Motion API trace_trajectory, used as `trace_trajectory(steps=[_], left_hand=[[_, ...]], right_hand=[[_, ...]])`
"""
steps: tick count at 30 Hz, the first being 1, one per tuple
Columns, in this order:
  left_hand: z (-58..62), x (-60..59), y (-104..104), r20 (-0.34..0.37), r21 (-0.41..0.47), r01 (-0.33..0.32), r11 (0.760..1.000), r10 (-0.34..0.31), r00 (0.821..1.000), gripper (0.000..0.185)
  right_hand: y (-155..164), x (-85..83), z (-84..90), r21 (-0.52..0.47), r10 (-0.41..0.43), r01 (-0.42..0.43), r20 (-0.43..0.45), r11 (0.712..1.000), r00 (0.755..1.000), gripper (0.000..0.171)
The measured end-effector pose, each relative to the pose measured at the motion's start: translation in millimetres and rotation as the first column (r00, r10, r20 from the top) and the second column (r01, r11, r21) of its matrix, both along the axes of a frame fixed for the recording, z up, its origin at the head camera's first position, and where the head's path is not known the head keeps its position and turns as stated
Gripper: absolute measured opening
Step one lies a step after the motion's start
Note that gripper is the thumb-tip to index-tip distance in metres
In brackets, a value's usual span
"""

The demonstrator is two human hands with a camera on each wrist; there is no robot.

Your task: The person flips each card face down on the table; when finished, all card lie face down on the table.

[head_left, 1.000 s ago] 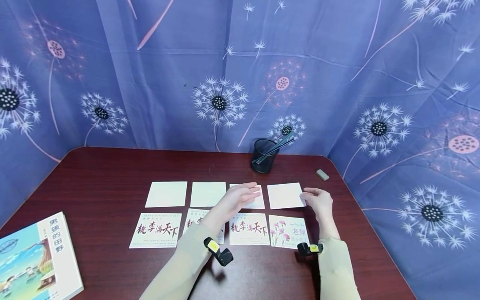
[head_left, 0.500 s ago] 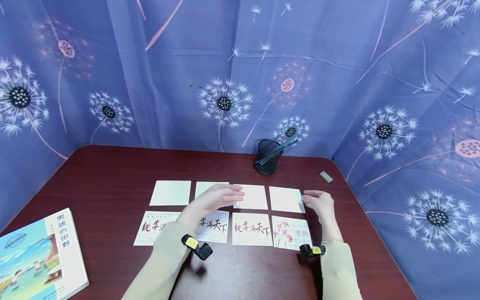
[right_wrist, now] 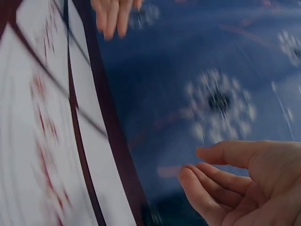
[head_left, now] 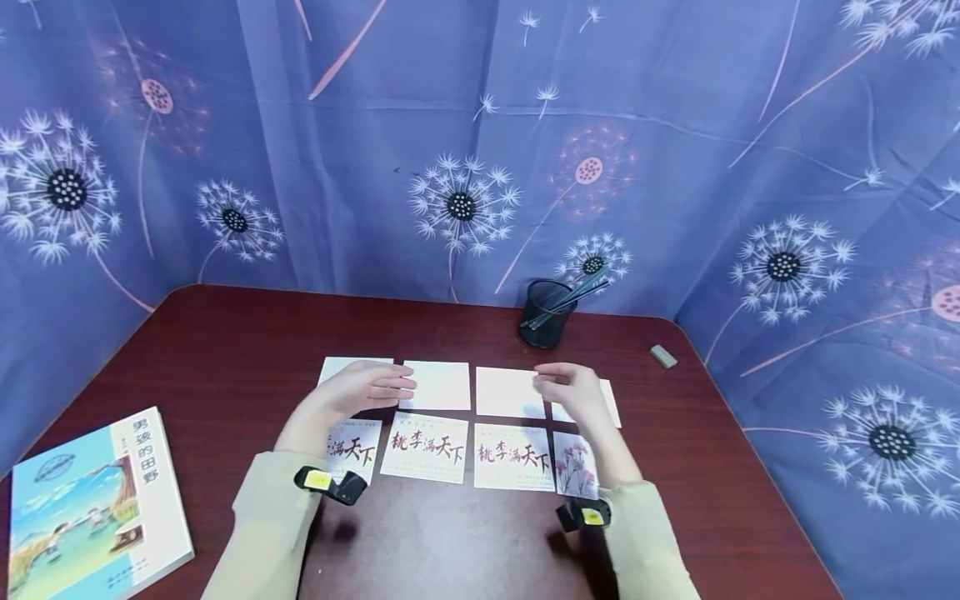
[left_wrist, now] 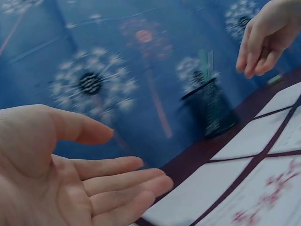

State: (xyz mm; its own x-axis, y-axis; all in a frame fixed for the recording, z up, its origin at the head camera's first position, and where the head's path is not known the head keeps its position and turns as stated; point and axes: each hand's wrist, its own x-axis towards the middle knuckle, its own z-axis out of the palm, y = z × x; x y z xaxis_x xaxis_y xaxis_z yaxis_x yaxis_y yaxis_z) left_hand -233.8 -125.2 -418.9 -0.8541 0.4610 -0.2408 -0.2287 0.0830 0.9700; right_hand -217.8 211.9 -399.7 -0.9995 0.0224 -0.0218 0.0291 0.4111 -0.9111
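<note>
lying flat, blank cards (head_left: 510, 392), red-lettered cards (head_left: 425, 447)

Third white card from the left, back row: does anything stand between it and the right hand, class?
Nothing visible does: in the head view, the right hand overlaps the right edge of the white card. The black pen cup stands farther back, clear of both.

Four blank white cards (head_left: 437, 386), flat, back row; front row: three red-lettered cards (head_left: 426, 447), rightmost flowered card (head_left: 574, 467).
</note>
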Motion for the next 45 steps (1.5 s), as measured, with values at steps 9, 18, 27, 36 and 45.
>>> trace_trajectory(steps=[9,18,27,36,45], left_hand=[[2.1,8.7,-52.1,-0.003,-0.199,-0.079,0.977,0.080,0.997,0.054],[3.5,18.3,-85.8,-0.008,-0.251,-0.106,0.962,0.107,0.994,0.055],[4.4,29.8,-112.3,0.024,-0.308,-0.122,0.944,0.136,0.990,0.057],[4.5,37.2,-124.2,0.021,-0.323,-0.118,0.939,0.132,0.991,0.059],[-1.9,40.5,-128.3,0.066,-0.309,-0.126,0.943,0.153,0.986,0.059]], right_hand=[[-81.2,10.4,3.3,-0.156,0.321,-0.306,0.080,0.939,0.944,0.040],[-141.7,27.1,-14.3,-0.122,0.422,-0.408,0.136,0.905,0.896,0.043],[-170.9,34.8,-24.2,-0.147,0.447,-0.424,0.195,0.894,0.873,0.048],[-181.4,38.5,-26.7,-0.066,0.484,-0.482,0.210,0.874,0.849,0.048],[-186.5,40.5,-27.5,-0.073,0.494,-0.491,0.223,0.868,0.841,0.047]])
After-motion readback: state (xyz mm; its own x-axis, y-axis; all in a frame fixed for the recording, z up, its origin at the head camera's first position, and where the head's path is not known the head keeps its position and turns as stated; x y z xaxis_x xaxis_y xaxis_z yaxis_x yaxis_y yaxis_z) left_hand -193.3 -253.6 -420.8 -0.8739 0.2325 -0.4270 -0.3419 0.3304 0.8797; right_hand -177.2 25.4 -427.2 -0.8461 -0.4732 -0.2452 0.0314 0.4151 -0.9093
